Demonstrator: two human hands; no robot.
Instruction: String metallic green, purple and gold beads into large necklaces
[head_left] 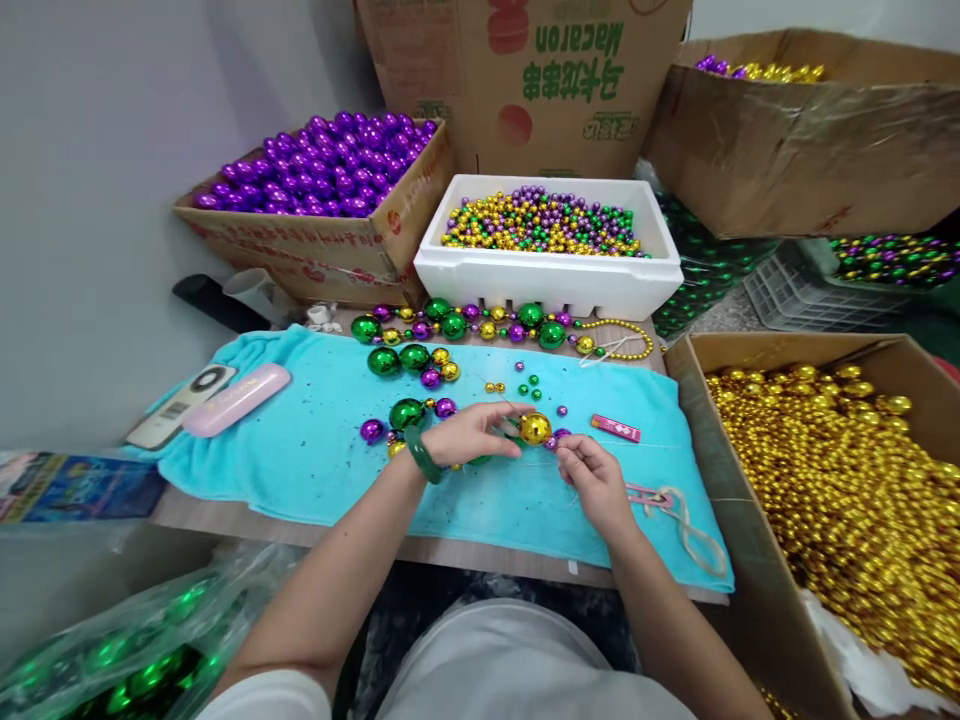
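Note:
My left hand [471,434], with a green bangle on its wrist, pinches a large gold bead [535,428] over the turquoise towel [315,450]. My right hand [592,478] is just right of that bead, fingers pinched together as if on a thin thread I can barely see, beside small purple beads [559,437]. A strung chain of green, purple and gold beads [480,325] lies along the towel's far edge and curls back toward my left hand. Loose small green and gold beads [529,382] lie scattered between.
A white foam box of small mixed beads [547,270] stands behind the towel. A carton of purple beads [300,235] is back left, a carton of gold beads [832,470] at right. A pink case [236,398], a remote [180,403], a red lighter [615,428] and scissors [652,495] lie on the towel.

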